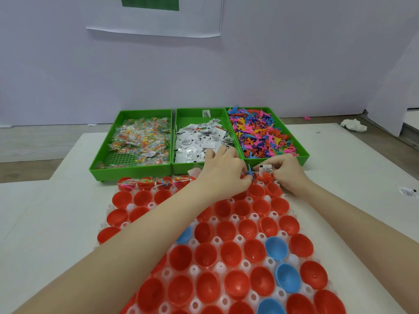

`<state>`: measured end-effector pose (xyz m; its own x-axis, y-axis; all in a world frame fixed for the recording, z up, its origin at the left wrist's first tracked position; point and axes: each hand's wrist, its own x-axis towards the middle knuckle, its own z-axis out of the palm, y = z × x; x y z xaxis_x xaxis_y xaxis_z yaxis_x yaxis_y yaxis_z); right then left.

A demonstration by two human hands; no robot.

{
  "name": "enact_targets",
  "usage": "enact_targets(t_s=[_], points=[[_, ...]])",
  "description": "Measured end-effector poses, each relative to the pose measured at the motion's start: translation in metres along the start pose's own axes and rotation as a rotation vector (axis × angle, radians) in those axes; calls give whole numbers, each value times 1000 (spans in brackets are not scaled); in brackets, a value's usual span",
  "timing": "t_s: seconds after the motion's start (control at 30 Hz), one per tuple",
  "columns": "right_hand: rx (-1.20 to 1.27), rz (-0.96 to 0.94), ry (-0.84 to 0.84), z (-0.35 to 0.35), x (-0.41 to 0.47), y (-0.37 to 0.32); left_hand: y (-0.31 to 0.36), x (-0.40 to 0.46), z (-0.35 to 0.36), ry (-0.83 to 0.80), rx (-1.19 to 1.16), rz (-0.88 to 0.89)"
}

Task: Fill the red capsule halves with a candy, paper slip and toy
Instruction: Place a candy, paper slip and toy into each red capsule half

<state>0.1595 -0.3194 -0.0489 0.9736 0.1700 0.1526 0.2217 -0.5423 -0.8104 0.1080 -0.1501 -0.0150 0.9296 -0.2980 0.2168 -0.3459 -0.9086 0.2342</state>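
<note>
While only the far row of red capsule halves (145, 184) holds candy, the left hand (223, 169) pinches a blue toy (250, 170) and the right hand (286, 172) pinches a paper slip (265, 169) over that row's right end. Every nearer row looks empty, so most filling remains.

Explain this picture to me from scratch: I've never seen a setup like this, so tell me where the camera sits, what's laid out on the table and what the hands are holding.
There is no machine here, only a person's two bare hands. The single camera is worn on the person's head and looks forward and down, so the arms reach in from the bottom.

On the table lies a white holder tray full of open capsule halves, mostly red, a few blue. Behind it stand three green bins: wrapped candies on the left, paper slips in the middle, small colourful toys on the right.

Both hands work at the far row. The left hand pinches a little blue toy. The right hand pinches a paper slip over a red half. Several far-left halves already hold candies.
</note>
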Motion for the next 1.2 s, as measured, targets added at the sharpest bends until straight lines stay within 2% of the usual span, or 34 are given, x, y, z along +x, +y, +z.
enact_targets(t_s=[0.13,0.23,0.4,0.73,0.93,1.03,1.2], points=[[-17,-13,-161,-3,5,0,-1,0,0,2,-3,3],[-88,3,-221,-4,12,1,-1,0,0,7,-3,10],[-170,21,-235,-6,16,4,-2,0,1,11,-2,11],[-330,-88,-191,-24,5,7,-1,1,0,0,4,8],[-487,-85,-11,-44,-18,18,-4,3,-2,1,-8,-7],[-550,-71,19,-50,-28,25,-4,2,-4,34,-68,-32],[-394,-28,252,-50,-28,18,-3,-1,-9,187,-177,-71]])
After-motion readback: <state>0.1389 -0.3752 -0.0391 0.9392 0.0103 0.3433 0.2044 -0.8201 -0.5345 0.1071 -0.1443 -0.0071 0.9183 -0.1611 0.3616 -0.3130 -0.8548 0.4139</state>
